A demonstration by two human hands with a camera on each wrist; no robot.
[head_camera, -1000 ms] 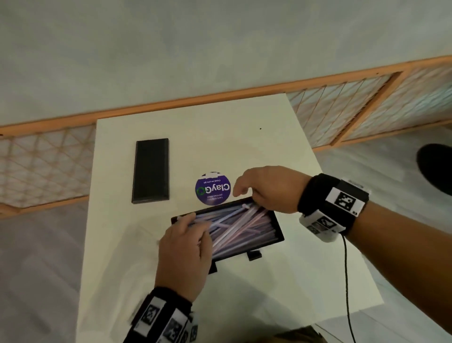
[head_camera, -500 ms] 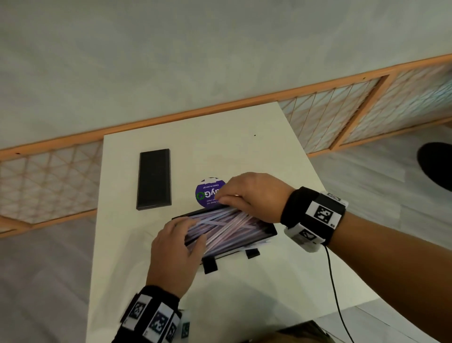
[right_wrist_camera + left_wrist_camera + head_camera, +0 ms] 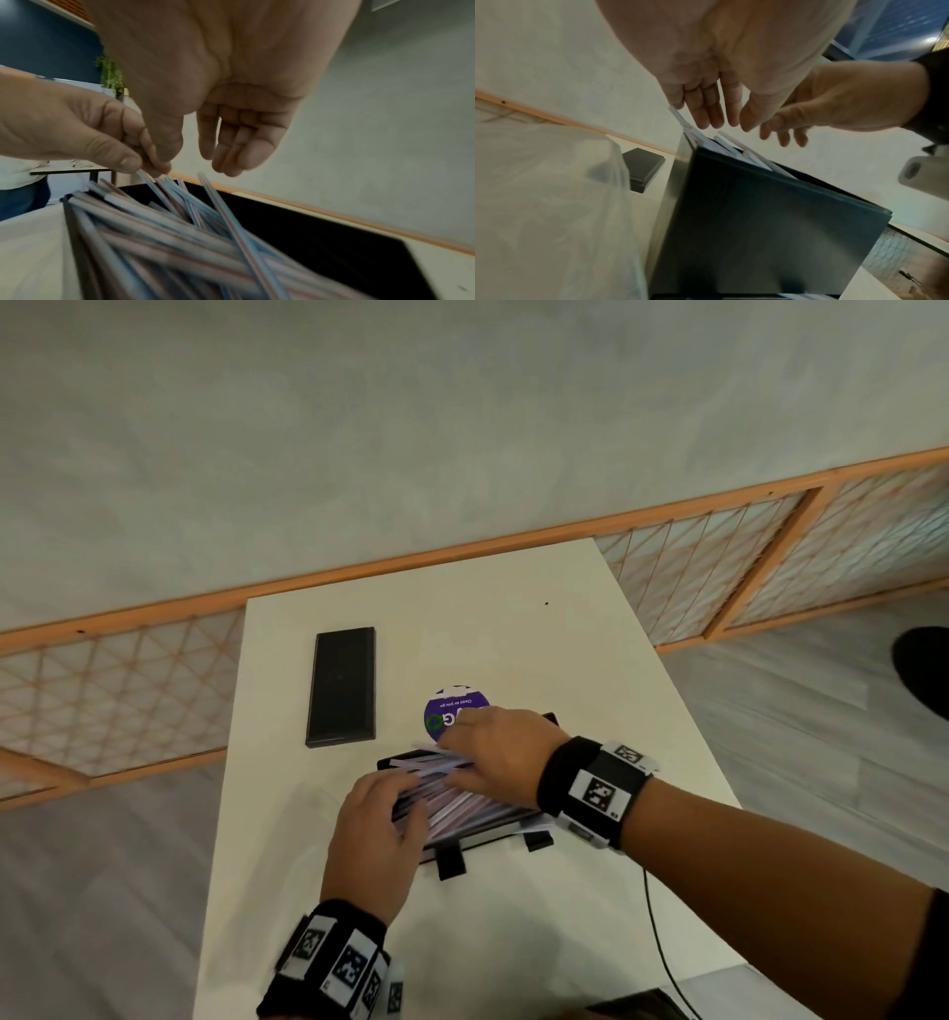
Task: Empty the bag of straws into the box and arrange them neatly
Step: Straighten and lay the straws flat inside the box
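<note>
An open black box (image 3: 493, 837) sits mid-table with several pale striped straws (image 3: 462, 806) lying crossed inside, some poking over its left end. My left hand (image 3: 411, 788) is at that left end. In the right wrist view its thumb and fingers pinch the tips of a few straws (image 3: 154, 190). My right hand (image 3: 452, 752) hovers over the straws from the far side, fingers loosely bent and holding nothing (image 3: 195, 160). The clear empty bag (image 3: 539, 203) lies left of the box (image 3: 757, 223).
The black box lid (image 3: 341, 685) lies flat at the back left of the white table (image 3: 565, 916). A round purple sticker (image 3: 447, 706) is just beyond the box. A black cable (image 3: 657, 932) runs off the table's near right. A wood-framed lattice panel (image 3: 719, 567) borders the far side.
My right hand has slid left from the box's far rim over the straws toward my left hand. The left hand has shifted onto the straw ends, which now stick up over the box's left end.
</note>
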